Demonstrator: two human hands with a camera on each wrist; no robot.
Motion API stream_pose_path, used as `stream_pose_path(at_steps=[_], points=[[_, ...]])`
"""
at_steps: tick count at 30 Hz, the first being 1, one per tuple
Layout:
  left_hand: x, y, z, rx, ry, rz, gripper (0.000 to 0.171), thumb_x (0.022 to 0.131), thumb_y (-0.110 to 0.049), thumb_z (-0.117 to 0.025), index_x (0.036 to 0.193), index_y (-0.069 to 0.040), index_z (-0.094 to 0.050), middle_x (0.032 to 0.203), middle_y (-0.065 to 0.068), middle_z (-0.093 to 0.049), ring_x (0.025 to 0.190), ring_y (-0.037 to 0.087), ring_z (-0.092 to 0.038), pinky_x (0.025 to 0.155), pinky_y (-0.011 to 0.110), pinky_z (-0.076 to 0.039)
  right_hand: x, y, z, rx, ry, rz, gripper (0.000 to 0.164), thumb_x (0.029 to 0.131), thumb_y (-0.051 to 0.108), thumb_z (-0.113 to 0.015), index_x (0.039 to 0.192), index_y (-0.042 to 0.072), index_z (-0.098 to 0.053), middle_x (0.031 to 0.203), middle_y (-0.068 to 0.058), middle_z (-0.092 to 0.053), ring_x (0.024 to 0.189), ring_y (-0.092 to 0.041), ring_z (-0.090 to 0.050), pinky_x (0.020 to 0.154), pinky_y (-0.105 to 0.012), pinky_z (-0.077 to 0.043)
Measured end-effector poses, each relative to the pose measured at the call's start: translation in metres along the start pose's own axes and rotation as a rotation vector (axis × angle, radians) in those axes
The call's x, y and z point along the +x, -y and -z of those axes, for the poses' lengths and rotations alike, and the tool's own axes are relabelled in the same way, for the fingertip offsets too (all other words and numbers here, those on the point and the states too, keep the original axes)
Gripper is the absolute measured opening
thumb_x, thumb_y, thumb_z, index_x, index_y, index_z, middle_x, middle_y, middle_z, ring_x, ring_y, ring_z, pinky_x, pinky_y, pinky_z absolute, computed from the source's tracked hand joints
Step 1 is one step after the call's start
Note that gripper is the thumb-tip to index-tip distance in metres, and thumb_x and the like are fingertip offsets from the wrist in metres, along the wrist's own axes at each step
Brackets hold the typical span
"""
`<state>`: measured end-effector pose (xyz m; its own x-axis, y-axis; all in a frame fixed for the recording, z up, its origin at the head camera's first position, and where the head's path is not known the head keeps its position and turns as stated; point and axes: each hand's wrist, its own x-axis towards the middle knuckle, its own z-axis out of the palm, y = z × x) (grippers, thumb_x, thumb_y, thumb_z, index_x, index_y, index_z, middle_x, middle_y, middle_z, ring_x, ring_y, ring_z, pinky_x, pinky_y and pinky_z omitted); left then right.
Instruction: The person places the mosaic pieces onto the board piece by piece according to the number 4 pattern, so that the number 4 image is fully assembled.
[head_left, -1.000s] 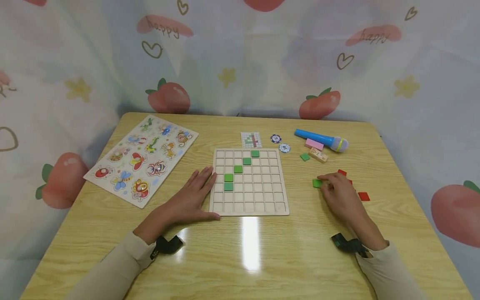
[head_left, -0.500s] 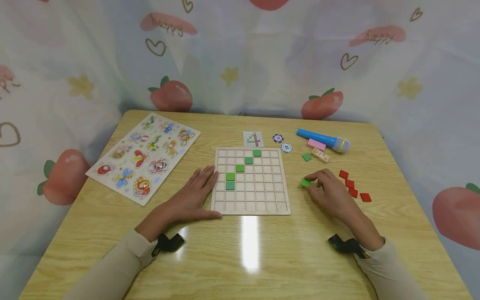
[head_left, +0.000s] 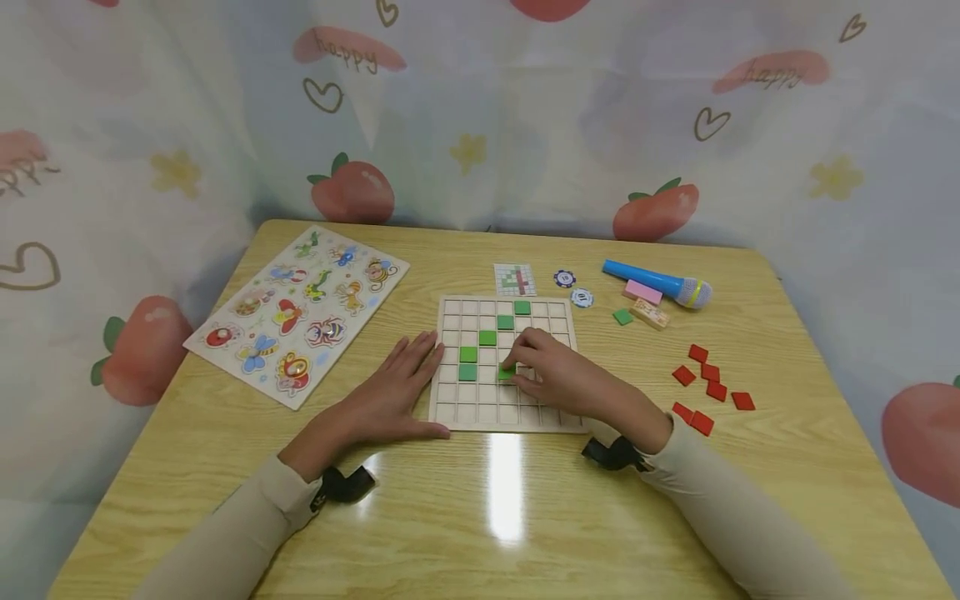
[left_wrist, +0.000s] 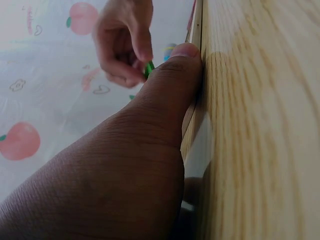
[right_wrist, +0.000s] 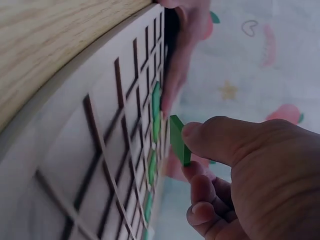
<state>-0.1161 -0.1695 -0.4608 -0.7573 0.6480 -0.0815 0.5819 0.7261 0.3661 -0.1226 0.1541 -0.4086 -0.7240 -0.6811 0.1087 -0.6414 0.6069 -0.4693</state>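
Note:
Between its thumb and fingertips my right hand (head_left: 558, 375) pinches a green square tile (right_wrist: 179, 140), held just above the wooden grid board (head_left: 453, 414). In the right wrist view the tile is tilted and apart from the board. Several green tiles (head_left: 488, 337) sit in the board's cells, most of them along a diagonal from the upper middle down to the left. My left hand (head_left: 386, 396) rests at the board's left edge, fingers spread and straight, its thumb by the lower left corner. The left wrist view shows that thumb (left_wrist: 172, 75) at the board's edge.
Several red tiles (head_left: 709, 373) lie loose to the right. Behind the board are a pattern card (head_left: 515, 280), two chips (head_left: 582, 297), a green tile (head_left: 623, 317), small blocks (head_left: 649, 313) and a toy microphone (head_left: 656, 282). An insect puzzle board (head_left: 300, 312) lies at the left.
My right hand has picked up the green tile beside the red ones and carried it left, over the board. The left hand stays at the board's edge. The head view has shifted slightly.

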Motion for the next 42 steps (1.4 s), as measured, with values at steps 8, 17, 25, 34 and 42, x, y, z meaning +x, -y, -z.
stream_pose_path(at_steps=[8, 17, 25, 34, 42], points=[[0.002, -0.004, 0.001, -0.011, 0.000, -0.007, 0.132, 0.082, -0.084, -0.070, 0.172, -0.006, -0.013, 0.182, 0.014, -0.004, 0.171, 0.029, -0.003, 0.141, 0.050, -0.003, 0.023, -0.002, -0.020, -0.004, 0.024, 0.063, 0.004, 0.100, 0.014, -0.076, 0.104, 0.013, -0.076, 0.111, -0.005, -0.063, 0.098, -0.016, -0.060, 0.081, -0.031, -0.057], [0.001, -0.006, 0.008, -0.016, 0.009, 0.008, 0.132, 0.081, -0.082, -0.072, 0.172, -0.005, -0.013, 0.182, 0.015, -0.004, 0.170, 0.030, -0.003, 0.141, 0.051, -0.004, 0.027, -0.005, -0.025, 0.004, 0.004, 0.096, 0.006, 0.098, 0.009, -0.076, 0.095, 0.014, -0.076, 0.106, -0.006, -0.063, 0.100, -0.018, -0.063, 0.084, -0.031, -0.060], [0.001, -0.006, 0.006, -0.009, 0.021, 0.017, 0.134, 0.081, -0.085, -0.070, 0.172, -0.007, -0.011, 0.182, 0.013, -0.002, 0.171, 0.029, -0.002, 0.141, 0.050, -0.004, 0.009, -0.023, -0.004, 0.050, -0.090, -0.013, 0.020, 0.104, 0.006, -0.068, 0.121, 0.010, -0.077, 0.123, -0.009, -0.066, 0.112, -0.024, -0.065, 0.093, -0.041, -0.062], [0.001, -0.003, 0.004, -0.009, 0.031, 0.025, 0.134, 0.081, -0.086, -0.068, 0.172, -0.007, -0.009, 0.182, 0.012, 0.002, 0.171, 0.028, 0.000, 0.141, 0.051, -0.003, -0.048, -0.087, 0.015, 0.002, -0.479, -0.629, 0.028, 0.108, 0.010, -0.061, 0.134, 0.004, -0.068, 0.130, -0.019, -0.061, 0.096, -0.029, -0.060, 0.078, -0.038, -0.052], [0.001, -0.003, 0.004, -0.011, 0.030, 0.025, 0.134, 0.081, -0.085, -0.070, 0.172, -0.008, -0.009, 0.183, 0.011, 0.001, 0.171, 0.027, -0.001, 0.141, 0.050, -0.003, -0.059, -0.113, 0.010, -0.036, -0.371, -0.694, 0.043, 0.109, 0.012, -0.057, 0.148, -0.005, -0.055, 0.137, -0.035, -0.049, 0.123, -0.049, -0.050, 0.102, -0.064, -0.051]])
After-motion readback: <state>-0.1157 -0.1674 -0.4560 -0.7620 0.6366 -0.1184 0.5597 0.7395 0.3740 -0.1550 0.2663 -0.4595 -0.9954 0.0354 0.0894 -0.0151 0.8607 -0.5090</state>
